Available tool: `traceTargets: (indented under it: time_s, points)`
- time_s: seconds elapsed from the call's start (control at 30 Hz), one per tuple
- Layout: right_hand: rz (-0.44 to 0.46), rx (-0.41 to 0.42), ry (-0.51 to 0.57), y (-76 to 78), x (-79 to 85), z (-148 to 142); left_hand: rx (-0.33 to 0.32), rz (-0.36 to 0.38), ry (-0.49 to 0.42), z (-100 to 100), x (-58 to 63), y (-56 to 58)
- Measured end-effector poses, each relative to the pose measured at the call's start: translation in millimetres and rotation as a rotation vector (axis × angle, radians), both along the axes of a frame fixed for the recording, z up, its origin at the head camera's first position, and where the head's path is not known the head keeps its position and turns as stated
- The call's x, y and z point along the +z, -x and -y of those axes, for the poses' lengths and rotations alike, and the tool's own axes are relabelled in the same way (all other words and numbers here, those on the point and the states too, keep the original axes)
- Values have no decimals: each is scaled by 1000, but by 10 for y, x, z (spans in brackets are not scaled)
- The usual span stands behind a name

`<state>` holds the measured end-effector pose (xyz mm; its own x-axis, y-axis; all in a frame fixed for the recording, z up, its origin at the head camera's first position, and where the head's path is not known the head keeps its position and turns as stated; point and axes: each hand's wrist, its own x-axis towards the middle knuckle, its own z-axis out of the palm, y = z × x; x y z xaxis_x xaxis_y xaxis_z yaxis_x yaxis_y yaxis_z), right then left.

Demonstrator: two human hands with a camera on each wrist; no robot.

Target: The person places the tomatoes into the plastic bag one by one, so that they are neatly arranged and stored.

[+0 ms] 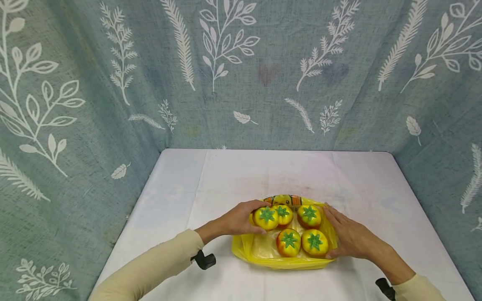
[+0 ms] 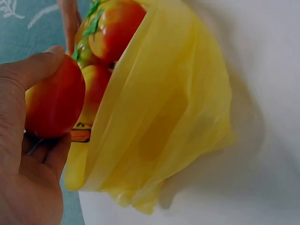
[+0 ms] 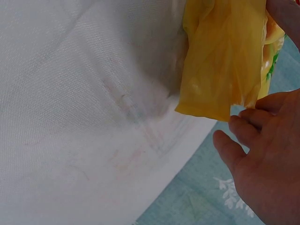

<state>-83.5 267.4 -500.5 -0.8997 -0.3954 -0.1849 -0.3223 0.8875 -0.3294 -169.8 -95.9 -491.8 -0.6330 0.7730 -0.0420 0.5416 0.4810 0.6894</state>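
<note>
Near the middle of the table lies a yellow plastic bag (image 1: 260, 251), its mouth spread wide. Several imitation tomatoes, red and yellow with green leafy tops, sit inside, among them a front tomato (image 1: 288, 243) and a right-hand tomato (image 1: 315, 242). My left hand (image 1: 242, 217) grips the leftmost tomato (image 1: 266, 218) at the bag's left side, thumb and fingers around it in the left wrist view. On the opposite side my right hand (image 1: 352, 236) rests against the bag's edge with its fingers spread; the right wrist view shows its fingertips (image 3: 225, 143) by a bag corner.
A white cloth covers the table (image 1: 180, 188). Grey-green curtains (image 1: 233, 96) with white leaf prints stand behind it and along both sides. Black wrist straps (image 1: 205, 260) sit at the sleeve cuffs. A printed cartoon face (image 1: 287, 200) shows on the bag's far edge.
</note>
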Motion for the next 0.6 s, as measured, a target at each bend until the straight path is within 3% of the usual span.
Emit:
traceTargets:
  time_s: [0.6]
  points:
    - [13, -15, 7, -26, 5, 18, -18, 9, 15, 103, -188, -201]
